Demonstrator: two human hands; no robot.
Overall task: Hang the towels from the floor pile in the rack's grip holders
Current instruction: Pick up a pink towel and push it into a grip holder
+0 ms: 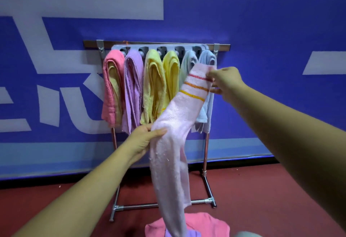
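From my seat the biggest thing ahead is the blue wall (262, 21) with broad white lettering, and below it the red floor (262, 190). Against the wall stands one metal rack (206, 154), with a grey holder strip (149, 48) just under its top bar.

I count six towels hanging in a row from that strip, touching side by side: pink towel (109, 90), purple towel (133, 87), yellow-green towel (152, 87), yellow towel (172, 75), grey-blue towel (187, 64) and light blue towel (206, 58).

A seventh, the pale pink striped towel (168, 143), is stretched across in front of the rack, covering parts of the three rightmost hung towels. It has three stripes near its upper end: red, orange, yellow. Its lower end hangs down over the floor pile (206, 223), where I can make out one pink and one purple piece; the rest is hidden or cut off.

My right hand (226, 81) pinches the striped end, fingers curled on its edge. My left hand (144, 141) grips the towel's middle, thumb on top.
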